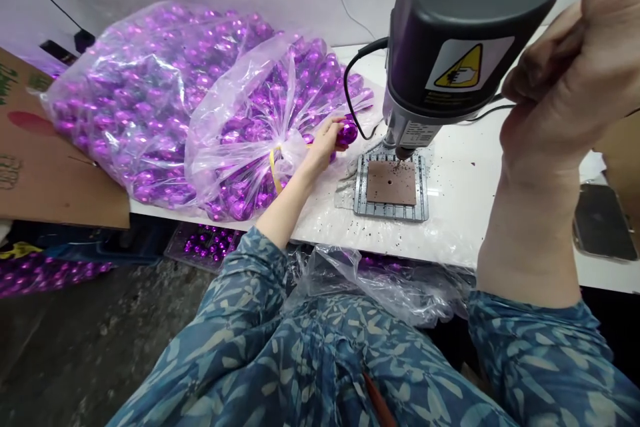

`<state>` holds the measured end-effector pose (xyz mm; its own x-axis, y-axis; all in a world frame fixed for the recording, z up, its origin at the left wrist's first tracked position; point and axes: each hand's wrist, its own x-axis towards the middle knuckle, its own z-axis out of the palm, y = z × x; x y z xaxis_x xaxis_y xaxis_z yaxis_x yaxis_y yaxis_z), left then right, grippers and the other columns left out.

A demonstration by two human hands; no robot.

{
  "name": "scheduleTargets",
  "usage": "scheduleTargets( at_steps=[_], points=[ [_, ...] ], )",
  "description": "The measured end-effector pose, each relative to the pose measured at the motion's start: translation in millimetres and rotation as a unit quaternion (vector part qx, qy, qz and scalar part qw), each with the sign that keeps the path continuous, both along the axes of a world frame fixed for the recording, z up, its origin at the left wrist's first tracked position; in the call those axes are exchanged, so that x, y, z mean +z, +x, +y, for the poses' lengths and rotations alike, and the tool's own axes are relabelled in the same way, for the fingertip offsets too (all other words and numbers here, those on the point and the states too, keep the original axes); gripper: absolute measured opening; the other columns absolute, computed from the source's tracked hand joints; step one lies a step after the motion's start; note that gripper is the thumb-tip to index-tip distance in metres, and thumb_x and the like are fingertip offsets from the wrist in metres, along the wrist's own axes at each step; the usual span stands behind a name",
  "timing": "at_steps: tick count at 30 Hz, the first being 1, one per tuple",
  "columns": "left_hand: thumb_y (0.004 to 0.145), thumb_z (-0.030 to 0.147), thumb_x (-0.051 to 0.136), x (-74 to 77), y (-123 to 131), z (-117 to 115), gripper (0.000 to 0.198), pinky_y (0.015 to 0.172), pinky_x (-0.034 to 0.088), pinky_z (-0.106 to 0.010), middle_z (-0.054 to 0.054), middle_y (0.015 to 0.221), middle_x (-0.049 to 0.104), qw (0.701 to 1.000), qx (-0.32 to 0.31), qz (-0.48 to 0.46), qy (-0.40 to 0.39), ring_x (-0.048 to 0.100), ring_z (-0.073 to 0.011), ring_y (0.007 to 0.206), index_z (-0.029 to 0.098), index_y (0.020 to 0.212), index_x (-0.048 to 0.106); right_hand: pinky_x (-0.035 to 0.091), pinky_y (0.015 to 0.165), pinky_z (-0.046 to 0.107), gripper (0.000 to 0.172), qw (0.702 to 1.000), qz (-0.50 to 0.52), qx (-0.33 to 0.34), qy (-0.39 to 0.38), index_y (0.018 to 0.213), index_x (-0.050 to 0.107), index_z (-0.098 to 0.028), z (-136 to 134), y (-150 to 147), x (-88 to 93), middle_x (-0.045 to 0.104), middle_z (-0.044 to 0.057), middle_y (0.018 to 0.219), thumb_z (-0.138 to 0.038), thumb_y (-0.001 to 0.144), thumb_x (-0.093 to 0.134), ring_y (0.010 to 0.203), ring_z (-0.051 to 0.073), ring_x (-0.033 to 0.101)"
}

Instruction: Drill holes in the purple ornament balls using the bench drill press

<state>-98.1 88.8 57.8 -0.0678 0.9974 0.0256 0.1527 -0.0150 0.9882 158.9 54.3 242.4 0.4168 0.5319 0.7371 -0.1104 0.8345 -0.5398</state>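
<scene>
My left hand (327, 140) is closed on a shiny purple ball (349, 131), just left of a small black drill press (465, 20). Beneath the drill head lies a brown square plate (380, 173) with a small hole, set on the slotted metal base (361, 205). At the right of the drill head, my right hand (575, 60) is raised with its fingers curled. Whatever it grips is hidden behind the fingers. Beside my left forearm sits a large clear bag (210, 103) full of purple balls, gathered with a yellow tie (275, 170).
Dark crumbs dot the white table (450, 213). A phone (603, 220) lies at the right and a cardboard box (45, 153) stands at the left. Below the table edge are a tray of purple balls (207, 243) and loose clear plastic (400, 287). A black cable (347, 87) hangs by the drill.
</scene>
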Motion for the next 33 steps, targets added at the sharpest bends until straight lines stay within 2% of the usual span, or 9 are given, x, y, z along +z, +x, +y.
scheduleTargets(
  at_steps=[3,5,10,14,17,21,25,30,33],
  points=[
    [0.106,0.051,0.056,8.4,-6,-36,0.037,0.091,0.067,-0.042,-0.012,0.107,0.079,0.982,-0.029,-0.156,-0.099,0.076,-0.023,0.096,0.022,0.122,0.072,0.006,0.04,0.029,0.066,0.999,0.001,-0.025,-0.043,0.056,0.022,-0.023,1,1,-2.8,0.024,-0.006,0.045,-0.039,0.087,0.078,0.034,0.006,0.031],
    [0.104,0.056,0.062,14.6,-3,-58,0.04,0.092,0.068,-0.044,-0.014,0.108,0.08,0.964,-0.02,-0.222,-0.146,0.077,-0.0242,0.099,0.02,0.115,0.075,0.006,0.042,0.028,0.055,0.997,0.021,-0.036,-0.067,0.059,0.025,-0.022,-1,2,-2.0,0.026,-0.006,0.046,-0.022,0.093,0.068,0.034,0.005,0.032],
    [0.098,0.041,0.08,27.8,21,-100,0.029,0.105,0.063,-0.043,-0.01,0.122,0.08,0.927,-0.019,-0.32,-0.195,0.075,-0.0238,0.118,0.021,0.119,0.076,0.013,0.043,0.023,0.052,0.994,0.005,-0.023,-0.11,0.056,0.03,-0.02,-13,-2,4.8,0.029,-0.006,0.046,-0.024,0.097,0.062,0.037,0.003,0.038],
    [0.097,0.024,0.079,29.7,38,-113,0.018,0.099,0.062,-0.034,-0.009,0.111,0.08,0.908,-0.032,-0.353,-0.225,0.077,-0.0176,0.1,0.016,0.112,0.077,0.006,0.042,0.025,0.053,0.996,0.045,-0.008,-0.077,0.052,0.032,-0.021,-12,-6,4.8,0.024,-0.007,0.041,-0.016,0.097,0.059,0.033,0.005,0.033],
    [0.097,0.018,0.075,28.4,47,-112,0.018,0.086,0.062,-0.029,-0.006,0.1,0.08,0.911,-0.037,-0.334,-0.239,0.074,-0.0136,0.081,0.016,0.115,0.076,0.004,0.04,0.028,0.06,0.999,0.044,0.012,-0.023,0.054,0.025,-0.024,-5,-5,1.7,0.02,-0.008,0.041,-0.027,0.092,0.071,0.033,0.006,0.031],
    [0.101,0.02,0.069,28.0,55,-108,0.027,0.088,0.064,-0.031,-0.006,0.109,0.079,0.91,-0.018,-0.342,-0.234,0.076,-0.0154,0.09,0.02,0.128,0.072,0.001,0.039,0.031,0.061,0.999,0.036,0.033,0.011,0.062,0.033,-0.026,-3,-3,1.4,0.019,-0.011,0.042,-0.065,0.061,0.079,0.033,0.007,0.028],
    [0.103,0.025,0.067,25.3,54,-105,0.022,0.081,0.064,-0.029,-0.008,0.104,0.077,0.914,0.006,-0.336,-0.227,0.074,-0.0156,0.086,0.016,0.122,0.073,0.008,0.038,0.028,0.058,0.999,-0.012,0.032,-0.01,0.064,0.031,-0.025,-7,-1,5.6,0.017,-0.012,0.043,-0.064,0.063,0.074,0.034,0.005,0.029],
    [0.102,0.044,0.071,17.3,47,-103,0.045,0.075,0.063,-0.028,-0.006,0.113,0.078,0.931,-0.016,-0.314,-0.184,0.076,-0.0158,0.083,0.031,0.144,0.063,0.008,0.038,0.025,0.066,0.999,-0.043,0.015,-0.012,0.065,0.017,-0.025,-10,-2,8.7,0.011,-0.011,0.044,-0.066,0.064,0.068,0.034,0.001,0.028],
    [0.095,0.039,0.081,9.9,44,-101,0.054,0.076,0.063,-0.028,-0.006,0.121,0.077,0.944,-0.04,-0.283,-0.163,0.076,-0.0141,0.084,0.032,0.145,0.062,0.01,0.038,0.024,0.064,0.998,-0.053,0.013,-0.024,0.064,0.017,-0.024,-15,-3,11.4,0.012,-0.01,0.044,-0.064,0.064,0.067,0.034,0.0,0.029]
  ],
)
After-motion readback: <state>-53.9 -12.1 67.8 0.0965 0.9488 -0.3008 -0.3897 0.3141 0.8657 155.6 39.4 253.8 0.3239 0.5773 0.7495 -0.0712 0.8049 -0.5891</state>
